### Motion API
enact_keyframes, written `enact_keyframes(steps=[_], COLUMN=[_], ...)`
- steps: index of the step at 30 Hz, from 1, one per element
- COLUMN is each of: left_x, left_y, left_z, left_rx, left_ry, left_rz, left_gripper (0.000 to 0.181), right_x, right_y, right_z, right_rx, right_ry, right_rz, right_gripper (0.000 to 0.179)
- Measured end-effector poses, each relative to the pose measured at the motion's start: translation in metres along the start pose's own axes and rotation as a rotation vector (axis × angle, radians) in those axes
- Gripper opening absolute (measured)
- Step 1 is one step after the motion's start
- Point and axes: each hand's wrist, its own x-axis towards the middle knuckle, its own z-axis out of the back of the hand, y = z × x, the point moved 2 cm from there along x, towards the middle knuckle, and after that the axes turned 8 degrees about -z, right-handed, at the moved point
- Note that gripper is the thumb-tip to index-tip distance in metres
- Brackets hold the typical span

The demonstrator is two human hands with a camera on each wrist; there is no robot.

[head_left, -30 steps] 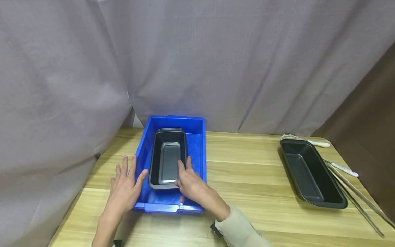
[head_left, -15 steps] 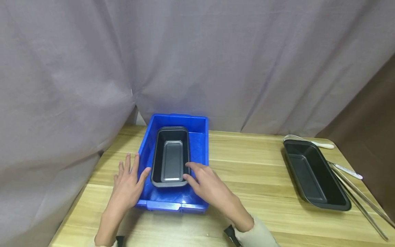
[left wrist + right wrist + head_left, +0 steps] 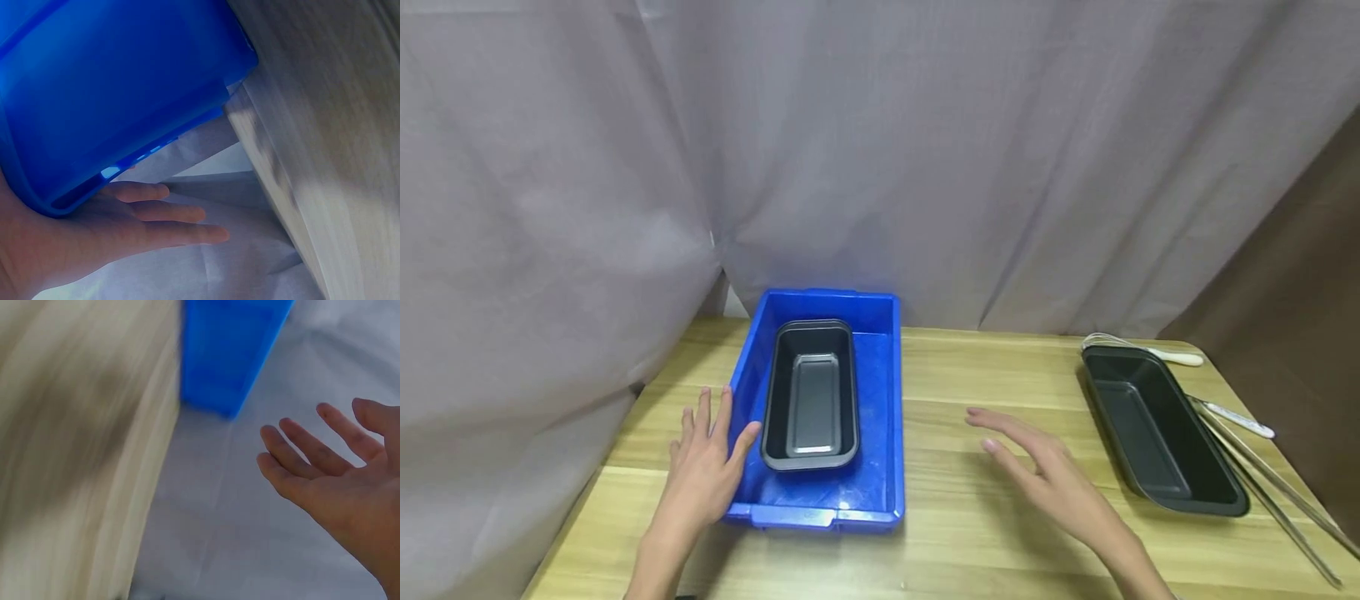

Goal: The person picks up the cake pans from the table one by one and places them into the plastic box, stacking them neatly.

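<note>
A dark loaf pan (image 3: 814,398) lies inside a blue plastic bin (image 3: 880,442), toward the bin's left side. My left hand (image 3: 700,479) rests at the bin's left wall, thumb over the rim and the other fingers straight along the outside. In the left wrist view those straight fingers (image 3: 181,232) show beside the blue wall. To the right of the bin my right hand (image 3: 1052,479) is above the table, holding nothing, its fingers loosely bent. A second dark loaf pan (image 3: 1157,433) lies farther right, apart from that hand.
Behind the second pan is a whisk with a white handle (image 3: 1176,357). A patterned handle (image 3: 1236,415) and long metal utensils (image 3: 1277,492) lie along its right side, partly hidden. A grey curtain (image 3: 955,167) hangs at the table's back edge.
My right hand has left the loaf pan in the bin and moved right, over the table. The left hand stays at the bin's left wall.
</note>
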Motion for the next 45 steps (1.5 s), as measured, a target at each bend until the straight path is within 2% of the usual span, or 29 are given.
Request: enact_keyframes(steps=[3,11,14,18,20,25,29,37,45], left_x=[0.000,-0.001,-0.001,-0.002,-0.002,-0.002,-0.001,-0.001,-0.001], left_y=[0.000,0.000,0.001,0.001,0.001,0.001,0.001,0.001,0.001], left_z=[-0.001,0.000,-0.001,-0.002,-0.002,-0.002,-0.001,0.001,-0.001], left_rx=[-0.001,-0.007,-0.008,-0.008,-0.010,-0.019,-0.023,-0.022,-0.019], left_ry=[0.001,-0.007,0.000,0.002,0.002,0.004,0.013,0.005,-0.010], left_rz=[-0.002,0.006,0.011,0.012,0.015,0.018,0.022,0.024,0.012], left_gripper=[0.078,0.078,0.078,0.078,0.078,0.078,0.079,0.079,0.078], right_x=[-0.014,-0.043,-0.054,-0.067,-0.072,-0.081,-0.083,-0.082,-0.088], right_y=[-0.026,-0.100,-0.121,-0.139,-0.145,-0.164,-0.176,-0.186,-0.206], right_z=[0.022,0.065,0.078,0.096,0.103,0.109,0.113,0.120,0.129], right_rx=[-0.014,-0.155,-0.204,-0.223,-0.227,-0.231,-0.254,-0.284,-0.314], right_ry=[-0.078,-0.241,-0.313,-0.347,-0.373,-0.448,-0.429,-0.447,-0.319], right_rz=[-0.030,-0.223,-0.286,-0.372,-0.384,-0.355,-0.391,-0.430,-0.520], right_gripper=[0.038,0.033,0.030,0.031,0.031,0.034,0.038,0.035,0.031])
